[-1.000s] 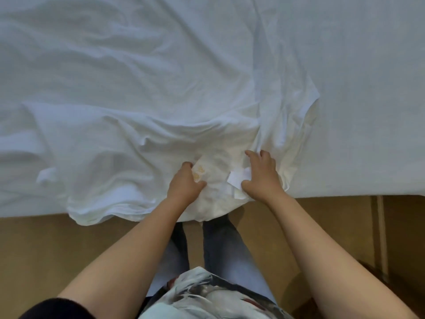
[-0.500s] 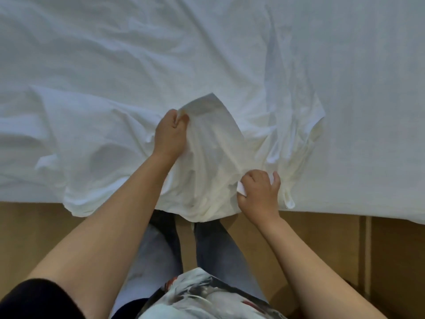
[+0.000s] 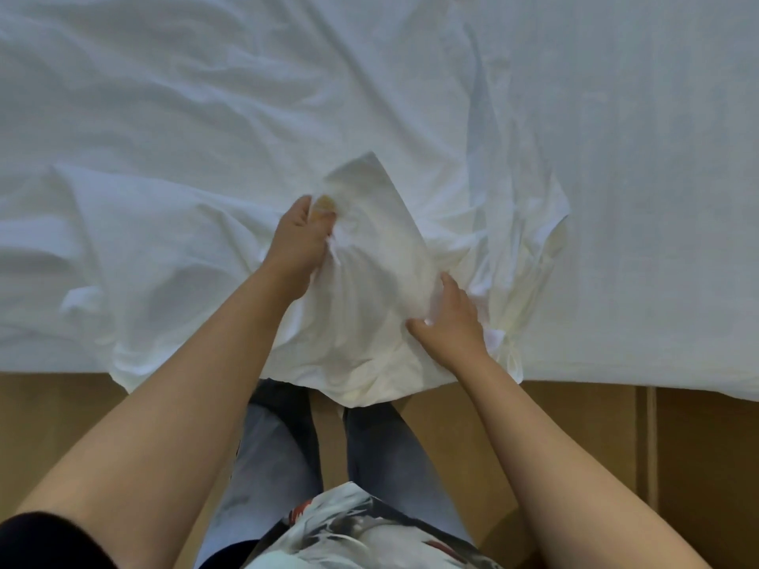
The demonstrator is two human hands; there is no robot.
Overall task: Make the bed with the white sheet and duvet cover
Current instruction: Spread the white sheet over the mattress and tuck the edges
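Note:
A crumpled white duvet cover [image 3: 172,256] lies bunched at the bed's near edge, on top of the flat white sheet [image 3: 640,166] that covers the mattress. My left hand [image 3: 302,240] grips a raised fold of the cover, lifted into a peak above the bed. A yellowish patch shows at its fingertips. My right hand [image 3: 449,322] holds the same bunch of cloth lower down, near the edge, thumb spread to the left. Part of the cover hangs over the bed's edge between my arms.
Brown floor [image 3: 57,420] runs along the bed's near side. My legs in blue jeans [image 3: 279,453] stand right against the edge under the hanging cloth. The sheet further back is wrinkled on the left and smoother on the right.
My left hand rose from the bed's edge with a fold of the cover, lifting it into a peak. My right hand shifted along the bunch and now holds it with fingers spread.

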